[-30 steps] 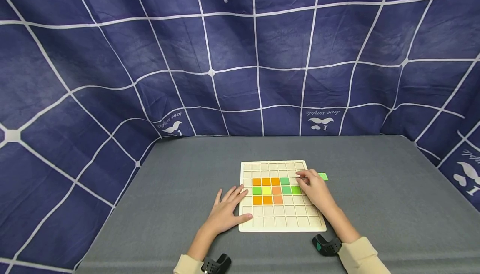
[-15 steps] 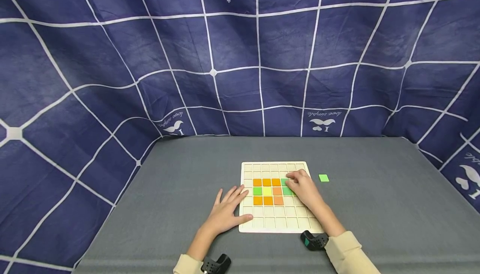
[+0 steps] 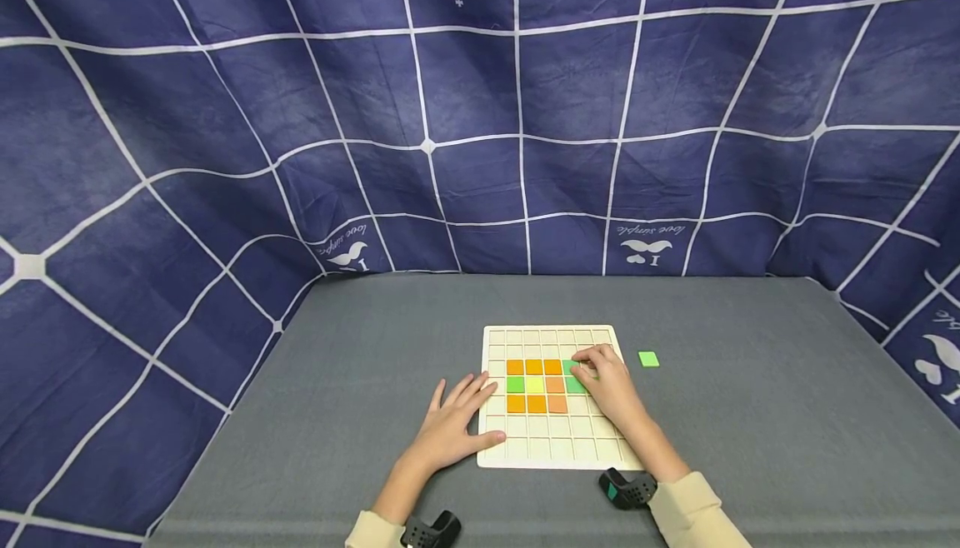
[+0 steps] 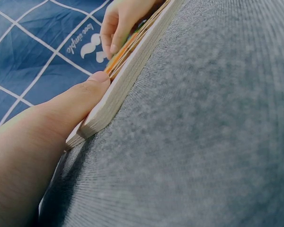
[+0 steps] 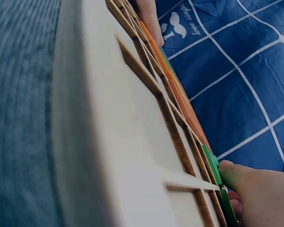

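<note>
A pale wooden grid board [image 3: 536, 450] lies on the grey cloth, bearing rows of flat square tiles. Orange tiles [image 3: 533, 366] fill much of the top and bottom rows; the middle row has a yellow tile [image 3: 534, 385] and a salmon tile [image 3: 555, 385]. My left hand [image 3: 448, 427] rests spread on the board's left edge, thumb [image 4: 97, 82] over the rim. At the right end of the top row, my right hand [image 3: 609, 380] pinches at a teal-green tile [image 3: 568, 366] with thumb and index finger. Its palm and fingers hide the cells beneath.
One loose light-green tile [image 3: 648, 359] lies on the cloth right of the board. A blue curtain [image 3: 480, 173] with white lines hangs behind the grey table [image 3: 360, 331] and along its sides. Black wristbands [image 3: 628, 490] sit on both wrists.
My right hand has moved left over the board, from the right columns to the teal-green tile, uncovering the loose light-green tile. My left hand keeps its place.
</note>
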A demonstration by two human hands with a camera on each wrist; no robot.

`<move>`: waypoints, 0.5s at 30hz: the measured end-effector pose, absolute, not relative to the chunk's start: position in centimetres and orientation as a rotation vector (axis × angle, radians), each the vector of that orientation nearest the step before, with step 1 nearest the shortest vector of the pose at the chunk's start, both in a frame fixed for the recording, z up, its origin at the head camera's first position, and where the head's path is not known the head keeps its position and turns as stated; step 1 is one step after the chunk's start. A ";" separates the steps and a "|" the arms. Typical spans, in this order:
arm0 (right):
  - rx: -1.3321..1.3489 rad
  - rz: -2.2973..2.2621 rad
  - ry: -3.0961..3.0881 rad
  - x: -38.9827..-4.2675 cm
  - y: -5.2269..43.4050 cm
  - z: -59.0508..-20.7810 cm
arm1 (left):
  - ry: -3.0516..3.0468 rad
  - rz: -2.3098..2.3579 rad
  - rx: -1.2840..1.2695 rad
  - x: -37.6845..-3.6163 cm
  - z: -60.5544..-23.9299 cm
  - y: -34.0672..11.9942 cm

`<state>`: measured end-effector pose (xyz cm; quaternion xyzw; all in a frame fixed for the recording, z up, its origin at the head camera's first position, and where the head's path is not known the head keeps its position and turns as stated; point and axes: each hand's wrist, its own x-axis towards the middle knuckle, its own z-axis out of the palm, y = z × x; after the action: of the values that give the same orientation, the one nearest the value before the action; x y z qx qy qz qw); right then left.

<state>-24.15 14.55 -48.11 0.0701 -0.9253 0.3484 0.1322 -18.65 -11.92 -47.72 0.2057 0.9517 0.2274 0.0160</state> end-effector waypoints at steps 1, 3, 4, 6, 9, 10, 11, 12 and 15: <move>0.205 1.008 -2.691 -24.1 14.5 -48.1 | 2.958 0.707 0.636 -18.6 -47.7 -11.9; 0.205 1.008 -2.703 -24.1 14.5 -48.1 | 2.962 0.700 0.636 -18.6 -47.7 -11.9; 0.206 1.009 -2.712 -24.1 14.5 -48.1 | 2.964 0.695 0.637 -18.6 -47.7 -11.9; 0.207 1.011 -2.722 -24.1 14.5 -48.0 | 2.971 0.691 0.641 -18.6 -47.6 -11.9; 0.204 1.026 -2.721 -24.1 14.5 -47.9 | 2.979 0.685 0.648 -18.6 -47.6 -12.0; 0.209 1.029 -2.715 -24.1 14.5 -47.9 | 2.978 0.687 0.646 -18.6 -47.6 -12.0; 0.211 1.035 -2.709 -24.1 14.5 -47.9 | 2.978 0.685 0.645 -18.7 -47.6 -12.0; 0.213 1.041 -2.703 -24.1 14.5 -47.9 | 2.977 0.684 0.643 -18.7 -47.7 -12.0; 0.219 1.060 -2.687 -24.0 14.4 -47.9 | 2.971 0.683 0.642 -18.7 -47.8 -12.0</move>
<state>-24.00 14.44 -47.88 0.0749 -0.9207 0.3631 0.1223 -18.67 -12.00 -47.79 0.2060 0.9536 0.2192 0.0132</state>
